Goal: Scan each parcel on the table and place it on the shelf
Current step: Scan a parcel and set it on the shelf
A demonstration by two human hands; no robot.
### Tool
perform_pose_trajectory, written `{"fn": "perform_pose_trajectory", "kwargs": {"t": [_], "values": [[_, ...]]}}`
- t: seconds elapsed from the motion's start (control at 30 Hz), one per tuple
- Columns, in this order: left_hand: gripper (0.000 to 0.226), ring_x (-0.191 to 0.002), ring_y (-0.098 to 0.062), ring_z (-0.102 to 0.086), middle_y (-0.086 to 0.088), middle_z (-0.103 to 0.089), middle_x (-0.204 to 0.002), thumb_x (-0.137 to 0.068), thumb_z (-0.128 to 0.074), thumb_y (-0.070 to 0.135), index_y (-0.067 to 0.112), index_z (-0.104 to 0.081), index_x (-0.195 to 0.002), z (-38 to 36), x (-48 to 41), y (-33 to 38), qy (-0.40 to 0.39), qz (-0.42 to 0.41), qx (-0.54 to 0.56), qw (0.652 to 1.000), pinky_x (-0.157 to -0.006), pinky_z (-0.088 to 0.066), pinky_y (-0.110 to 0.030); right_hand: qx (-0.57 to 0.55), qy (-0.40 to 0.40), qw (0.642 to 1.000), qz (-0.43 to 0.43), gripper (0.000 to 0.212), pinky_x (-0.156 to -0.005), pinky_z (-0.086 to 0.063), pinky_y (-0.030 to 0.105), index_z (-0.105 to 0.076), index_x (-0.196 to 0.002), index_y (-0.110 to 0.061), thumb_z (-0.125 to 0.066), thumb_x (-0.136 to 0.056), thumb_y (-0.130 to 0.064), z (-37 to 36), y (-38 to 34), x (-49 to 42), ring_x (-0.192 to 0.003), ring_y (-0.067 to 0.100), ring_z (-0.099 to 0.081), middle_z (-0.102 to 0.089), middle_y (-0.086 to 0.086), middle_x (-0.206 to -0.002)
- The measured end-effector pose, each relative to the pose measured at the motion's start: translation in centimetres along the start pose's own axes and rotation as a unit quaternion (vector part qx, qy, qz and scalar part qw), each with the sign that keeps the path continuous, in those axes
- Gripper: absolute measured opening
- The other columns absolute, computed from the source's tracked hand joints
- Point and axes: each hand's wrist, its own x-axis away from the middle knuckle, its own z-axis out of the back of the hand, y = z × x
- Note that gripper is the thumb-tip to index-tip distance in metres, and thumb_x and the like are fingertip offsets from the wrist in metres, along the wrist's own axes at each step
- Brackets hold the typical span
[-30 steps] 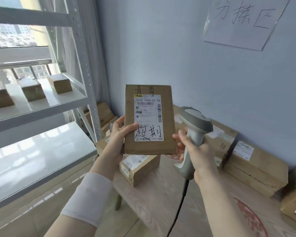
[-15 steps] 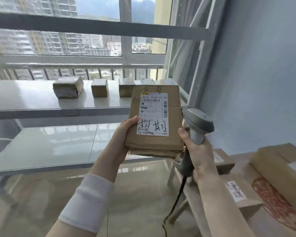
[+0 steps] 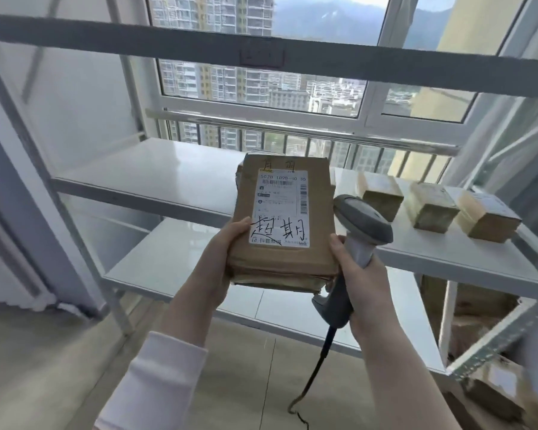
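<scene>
A flat brown cardboard parcel (image 3: 280, 259) with a white shipping label and black handwriting is held in front of the white metal shelf (image 3: 168, 178). My left hand (image 3: 221, 259) grips its lower left edge, thumb on the label side. My right hand (image 3: 361, 290) holds a grey corded barcode scanner (image 3: 359, 231) just right of the parcel, thumb touching the parcel's edge. The parcel hovers over the middle shelf board, in the air.
Three small brown parcels (image 3: 382, 197) (image 3: 432, 209) (image 3: 486, 217) sit in a row on the right of the middle shelf board. A lower board (image 3: 168, 259) lies beneath. More parcels (image 3: 494, 386) show at the lower right. A window with railing is behind the shelf.
The view has swung left from the table to face the shelf. Both hands carried the parcel and scanner along, and the parcel now sits nearer the middle shelf board.
</scene>
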Motion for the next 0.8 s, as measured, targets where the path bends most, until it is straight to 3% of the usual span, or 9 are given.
{"fn": "perform_pose_trajectory", "kwargs": {"t": [0.23,0.4,0.5,0.63,0.8], "values": [[0.024,-0.073,-0.015,-0.068,0.000,-0.075,-0.083,-0.090,-0.050,0.029,0.020,-0.073,-0.087,3.3,-7.0,2.0,0.089,-0.025,0.021,0.995,-0.073,-0.048,-0.032,-0.024,-0.062,0.997,-0.034,0.035,-0.084,-0.053,0.038,-0.062,-0.108,-0.010,-0.072,-0.080,-0.030,-6.5,1.6,-8.1,-0.091,0.023,-0.067,-0.071,0.008,-0.103],[0.025,-0.069,-0.012,-0.068,0.002,-0.075,-0.083,-0.090,-0.049,0.031,0.022,-0.072,-0.088,4.7,-11.4,3.8,0.109,-0.037,0.005,0.993,-0.069,-0.048,-0.031,-0.026,-0.093,0.994,-0.042,0.040,-0.083,-0.052,0.043,-0.061,-0.110,-0.007,-0.072,-0.080,-0.031,-9.9,1.8,-13.3,-0.087,0.025,-0.064,-0.069,0.015,-0.106],[0.026,-0.060,-0.010,-0.067,0.003,-0.075,-0.075,-0.091,-0.049,0.029,0.022,-0.071,-0.080,6.0,-12.7,4.6,0.144,-0.037,0.012,0.989,-0.066,-0.046,-0.030,-0.017,-0.115,0.992,-0.047,0.041,-0.088,-0.053,0.043,-0.060,-0.111,-0.008,-0.072,-0.080,-0.032,-12.1,2.0,-15.1,-0.094,0.026,-0.066,-0.069,0.012,-0.106],[0.023,-0.055,-0.009,-0.066,0.004,-0.074,-0.070,-0.091,-0.049,0.029,0.021,-0.069,-0.081,8.5,-14.3,6.0,0.172,-0.037,0.009,0.984,-0.065,-0.046,-0.030,-0.011,-0.145,0.987,-0.063,0.032,-0.087,-0.054,0.048,-0.062,-0.102,-0.012,-0.072,-0.079,-0.032,-15.5,2.4,-16.4,-0.091,0.027,-0.067,-0.070,0.010,-0.099],[0.024,-0.074,-0.016,-0.067,0.000,-0.075,-0.086,-0.090,-0.050,0.032,0.020,-0.071,-0.091,12.8,-18.0,7.0,0.165,-0.020,-0.001,0.986,-0.072,-0.048,-0.031,-0.004,-0.151,0.986,-0.072,0.033,-0.089,-0.053,0.045,-0.063,-0.103,-0.012,-0.071,-0.080,-0.034,-19.8,4.0,-18.4,-0.093,0.026,-0.068,-0.071,0.009,-0.098]]}}
